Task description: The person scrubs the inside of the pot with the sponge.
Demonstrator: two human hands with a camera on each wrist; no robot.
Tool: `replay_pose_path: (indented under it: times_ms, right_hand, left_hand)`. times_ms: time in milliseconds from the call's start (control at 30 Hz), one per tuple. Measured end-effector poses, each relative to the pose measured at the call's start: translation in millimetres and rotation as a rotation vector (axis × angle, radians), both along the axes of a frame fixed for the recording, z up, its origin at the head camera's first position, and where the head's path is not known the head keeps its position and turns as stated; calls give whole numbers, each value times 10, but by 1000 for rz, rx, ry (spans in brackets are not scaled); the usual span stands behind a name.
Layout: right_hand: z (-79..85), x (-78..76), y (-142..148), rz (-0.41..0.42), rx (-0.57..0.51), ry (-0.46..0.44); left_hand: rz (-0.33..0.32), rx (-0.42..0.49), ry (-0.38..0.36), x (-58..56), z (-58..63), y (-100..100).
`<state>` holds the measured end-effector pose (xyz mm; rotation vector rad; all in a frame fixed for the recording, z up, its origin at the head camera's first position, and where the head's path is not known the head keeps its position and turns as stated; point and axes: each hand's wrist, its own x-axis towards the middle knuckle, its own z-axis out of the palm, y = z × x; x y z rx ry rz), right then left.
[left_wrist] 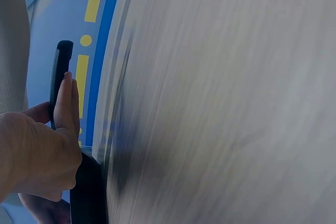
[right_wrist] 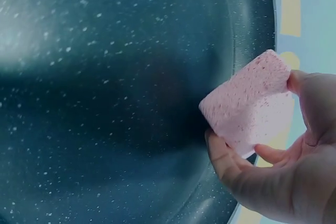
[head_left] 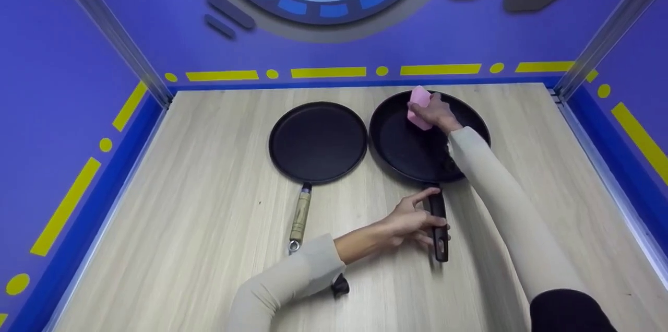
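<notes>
My right hand [head_left: 440, 113] pinches a pink sponge [head_left: 419, 107] between thumb and fingers, over the far inner side of a deep black frying pan [head_left: 402, 144]. In the right wrist view the sponge [right_wrist: 249, 103] is tilted, with one corner close to the pan's speckled inner surface [right_wrist: 115, 103]. My left hand [head_left: 409, 225] holds the pan's black handle [head_left: 438, 227], thumb and fingers on either side of it. From the left wrist view, the handle [left_wrist: 60, 77] stands between the thumb and straight fingers of the left hand [left_wrist: 42, 150].
A flat black pan [head_left: 318, 141] with a wooden handle [head_left: 300, 214] lies left of the frying pan, their rims nearly meeting. Both rest on a light wood table [head_left: 209, 180]. Blue panels with yellow marks [head_left: 329, 72] wall in the back and sides.
</notes>
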<state>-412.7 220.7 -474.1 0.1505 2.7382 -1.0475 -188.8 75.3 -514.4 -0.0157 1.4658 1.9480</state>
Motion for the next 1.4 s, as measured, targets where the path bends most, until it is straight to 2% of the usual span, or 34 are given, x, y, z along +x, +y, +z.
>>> replay_pose_path:
  times_ms: [200,367,567,700,900,1000,1133,1267,1400]
  right_hand:
    - [-77,43,-41,24,141,3]
    - [-131,95,-127,86,199,23]
    - [-122,158,-262,271,368,56]
    - [-86,237,-333,382,419,74]
    - [-23,317,-297,571,409,66]
    - [-10,300,-215,680,344,58]
    - [-29,241,-103,783,249,40]
    - [-51,187,-43,810,201,51]
    - [-58,130,-15,739,210,82]
  left_hand:
    - [-14,2,2,23,1,9]
    - [-29,-4,3,27,6,12]
    - [-22,-9,15,2,25,7]
    - [-13,-7,18,-23,44,-3]
    - [-18,-14,14,-44,45,-25]
    - [-26,-18,13,-45,35,-33]
    - [-25,-7,7,-37,24,-30]
    - [-23,5,-10,-24,25,-20]
    - [-24,6,-5,-12,22,-11]
